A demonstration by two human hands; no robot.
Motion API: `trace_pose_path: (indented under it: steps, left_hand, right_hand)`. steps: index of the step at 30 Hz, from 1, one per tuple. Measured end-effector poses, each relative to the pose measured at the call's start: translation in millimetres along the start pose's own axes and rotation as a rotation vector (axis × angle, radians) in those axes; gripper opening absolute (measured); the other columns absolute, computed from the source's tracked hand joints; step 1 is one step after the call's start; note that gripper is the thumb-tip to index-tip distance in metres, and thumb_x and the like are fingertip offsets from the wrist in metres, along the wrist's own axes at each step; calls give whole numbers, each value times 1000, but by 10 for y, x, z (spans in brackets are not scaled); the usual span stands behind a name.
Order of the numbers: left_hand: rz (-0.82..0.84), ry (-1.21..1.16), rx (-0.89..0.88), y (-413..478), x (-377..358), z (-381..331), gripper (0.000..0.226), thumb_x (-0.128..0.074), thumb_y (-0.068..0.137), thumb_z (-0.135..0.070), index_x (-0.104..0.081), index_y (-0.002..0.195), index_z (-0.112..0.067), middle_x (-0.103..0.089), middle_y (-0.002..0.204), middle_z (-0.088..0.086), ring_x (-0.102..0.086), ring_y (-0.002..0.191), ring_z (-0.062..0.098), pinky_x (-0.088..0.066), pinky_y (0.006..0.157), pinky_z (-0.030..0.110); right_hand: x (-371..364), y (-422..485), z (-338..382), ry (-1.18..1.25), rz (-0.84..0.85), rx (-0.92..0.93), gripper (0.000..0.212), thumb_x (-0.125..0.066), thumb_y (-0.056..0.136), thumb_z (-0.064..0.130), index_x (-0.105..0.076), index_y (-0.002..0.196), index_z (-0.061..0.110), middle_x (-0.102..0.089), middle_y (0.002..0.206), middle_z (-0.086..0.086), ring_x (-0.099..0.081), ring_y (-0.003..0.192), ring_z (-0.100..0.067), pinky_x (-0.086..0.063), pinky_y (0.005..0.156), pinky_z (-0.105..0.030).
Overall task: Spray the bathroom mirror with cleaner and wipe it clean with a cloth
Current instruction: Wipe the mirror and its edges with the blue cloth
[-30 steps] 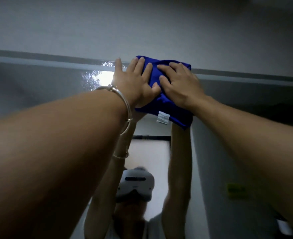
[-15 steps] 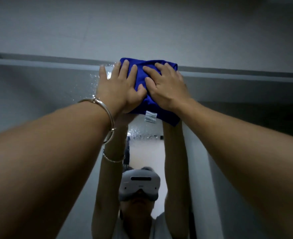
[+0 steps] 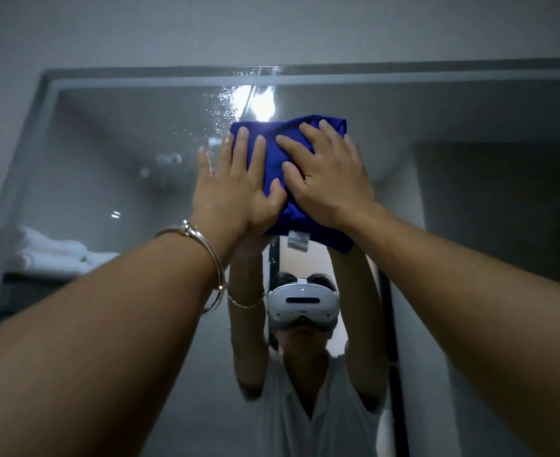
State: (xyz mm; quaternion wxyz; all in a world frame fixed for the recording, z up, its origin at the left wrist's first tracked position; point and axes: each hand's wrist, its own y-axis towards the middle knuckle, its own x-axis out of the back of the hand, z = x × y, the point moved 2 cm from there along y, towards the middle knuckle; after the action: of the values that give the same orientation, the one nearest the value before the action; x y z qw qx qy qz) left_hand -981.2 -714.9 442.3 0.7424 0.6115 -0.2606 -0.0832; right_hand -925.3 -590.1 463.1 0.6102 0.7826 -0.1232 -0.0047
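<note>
The wiping step is in hand, and the spraying looks done, since fine droplets (image 3: 217, 113) bead the glass just above and to the left of the cloth. The folded blue cloth (image 3: 270, 163) lies flat on the mirror (image 3: 113, 153) high up, a little below its top frame (image 3: 437, 75), with a white label (image 3: 297, 240) hanging from its lower edge. Both hands press it to the glass. The left hand (image 3: 229, 189), a metal bracelet (image 3: 186, 227) on its wrist, lies half on the cloth's left side with its fingers (image 3: 240, 150) straight and spread, and its outer fingers appear to reach past the fabric onto bare glass. The right hand (image 3: 331, 179) covers the cloth's right half, fingers (image 3: 295, 148) likewise splayed and flat. Neither hand grips anything. The next move probably calls for carrying the cloth up and to the left through the wet patch while keeping even pressure, so the drops are lifted rather than smeared. At this stretch of the arms the cloth could slip out from under flat palms. No spray bottle is in view. The mirror is large and framed, set in a plain pale wall (image 3: 272, 28), and the room is dim. A bright ceiling light (image 3: 259, 103) glares in the glass just above the cloth, and the reflection also shows folded white towels (image 3: 51, 252) on a shelf at the left and the person's raised arms and white headset (image 3: 301, 303) — the lower glass looks dry.
</note>
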Motion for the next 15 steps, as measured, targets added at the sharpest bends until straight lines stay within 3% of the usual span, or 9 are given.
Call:
trace_pose_path:
  steps: [6, 15]
  left_hand:
    - [100, 31, 55, -645, -111, -115, 67, -14, 96, -46, 16, 147, -14, 20, 155, 10, 16, 143, 25, 4, 115, 53]
    - [161, 32, 84, -748, -120, -150, 66, -13, 97, -45, 18, 146, -15, 22, 155, 9, 17, 143, 25, 5, 115, 52]
  right_hand:
    - [-62, -586, 147, 4, 61, 50, 54, -25, 94, 45, -28, 147, 35, -19, 158, -2, -7, 146, -22, -3, 116, -43]
    - [-121, -690, 198, 5, 52, 16, 58, -20, 90, 46, -28, 147, 36, -18, 158, -1, -5, 146, -22, 0, 116, -42]
